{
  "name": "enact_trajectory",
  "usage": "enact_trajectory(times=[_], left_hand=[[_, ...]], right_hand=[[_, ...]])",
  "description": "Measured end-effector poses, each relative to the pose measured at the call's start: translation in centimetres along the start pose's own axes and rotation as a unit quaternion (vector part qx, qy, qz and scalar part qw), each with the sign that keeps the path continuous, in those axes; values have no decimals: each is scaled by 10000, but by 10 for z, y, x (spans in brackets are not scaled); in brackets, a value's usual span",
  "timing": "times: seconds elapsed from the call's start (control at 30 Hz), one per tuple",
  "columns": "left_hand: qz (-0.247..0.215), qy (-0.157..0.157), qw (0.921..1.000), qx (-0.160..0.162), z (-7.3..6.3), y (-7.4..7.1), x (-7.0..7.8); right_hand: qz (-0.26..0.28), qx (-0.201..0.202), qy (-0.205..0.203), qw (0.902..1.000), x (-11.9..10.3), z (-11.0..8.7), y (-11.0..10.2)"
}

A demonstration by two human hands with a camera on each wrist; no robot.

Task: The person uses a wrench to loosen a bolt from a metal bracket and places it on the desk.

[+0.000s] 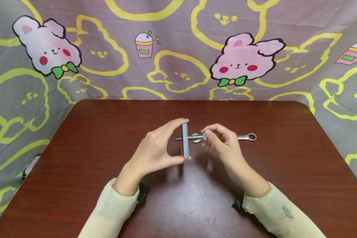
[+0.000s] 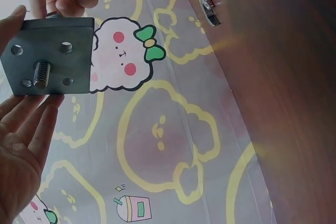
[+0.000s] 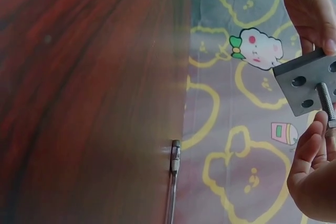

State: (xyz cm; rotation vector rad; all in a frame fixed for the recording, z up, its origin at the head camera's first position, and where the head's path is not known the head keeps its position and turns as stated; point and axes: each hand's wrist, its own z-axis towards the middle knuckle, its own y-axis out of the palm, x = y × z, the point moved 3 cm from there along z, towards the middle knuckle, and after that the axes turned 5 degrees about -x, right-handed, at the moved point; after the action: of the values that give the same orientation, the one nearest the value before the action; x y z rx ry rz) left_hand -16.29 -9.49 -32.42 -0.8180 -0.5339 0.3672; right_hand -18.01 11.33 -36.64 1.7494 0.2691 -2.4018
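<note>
Left hand point(image 1: 153, 148) on the plate point(image 1: 185, 142), right hand point(image 1: 224, 142) on the bolt point(image 1: 194, 137)

Between thumb and fingers of the left hand, the plate is gripped by two opposite edges and held upright above the table point(image 1: 107, 148). The bolt's head is pinched by the right hand. Its shank is set through the plate's middle, among four corner holes, and its threaded end juts out beyond; a stretch of thread is left bare between head and plate.

It is judged that the bolt is being turned by hand; whether inward or outward cannot be told. Next, a fresh twist of the head seems called for, with the plate held steady. The wrench point(image 1: 247, 137) is left untouched on the table.
</note>
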Motion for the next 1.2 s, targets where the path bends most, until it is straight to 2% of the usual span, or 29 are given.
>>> enact_trajectory(times=[0.33, 0.53, 0.6, 0.67, 0.8, 0.9, 1.2], left_hand=[[-47, 0, 10000, -15, 1, 2, 1], [124, -44, 9999, -25, 0, 1, -2], [154, -69, 9998, -48, 0, 2, -3], [144, -66, 9999, -66, -1, 2, -2], [88, -32, 10000, -15, -1, 2, -1], [38, 14, 10000, 22, 0, 1, 0], [-54, 15, 10000, 69, 0, 1, -1]], right_hand=[[503, 249, 6, 9984, 3, -1, 5], [179, -6, -699, 9974, -3, -1, 4], [61, -111, -815, 9966, -5, -1, 3], [-78, -139, -686, 9975, -5, 0, 2], [-252, -159, -145, 9995, -3, 1, 0], [-121, -176, 110, 9997, -1, 1, 0], [408, 96, 111, 9991, 0, -1, 2]])
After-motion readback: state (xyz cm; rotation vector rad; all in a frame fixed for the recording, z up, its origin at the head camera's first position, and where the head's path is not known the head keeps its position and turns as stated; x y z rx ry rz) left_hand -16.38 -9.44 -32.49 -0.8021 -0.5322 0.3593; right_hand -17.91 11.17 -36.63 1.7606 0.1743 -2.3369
